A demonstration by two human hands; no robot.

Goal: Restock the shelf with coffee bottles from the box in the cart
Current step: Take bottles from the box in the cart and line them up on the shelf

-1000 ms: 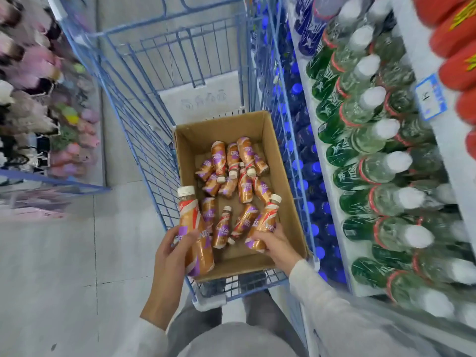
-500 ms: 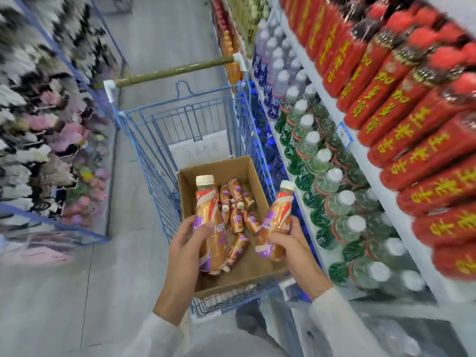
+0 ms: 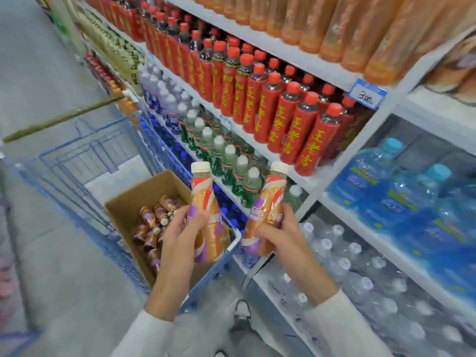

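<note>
PHOTOGRAPHER: Both hands are full. The left hand [image 3: 180,235] is wrapped round one coffee bottle [image 3: 204,194] and the right hand [image 3: 280,240] is curled round a second coffee bottle [image 3: 270,199]. Each is taken at the labelled body, cap up.

DESK: Set the scene, big to small.

PHOTOGRAPHER: A drinks shelf [image 3: 334,76] runs along the right, with red bottles [image 3: 260,104] in rows on it. The blue cart [image 3: 85,161] stands just beside it, and a cardboard box [image 3: 144,191] sits inside the cart with loose coffee bottles [image 3: 157,215] lying in it. The two held bottles are over the cart's near corner, close to the shelf.

DESK: How will they handle?

PHOTOGRAPHER: Probably stiff plastic, full, with some weight. The glossy sleeves look slippery — a mid-body hold, as here, seems safer than the cap. No coffee slot shows in frame.
</note>
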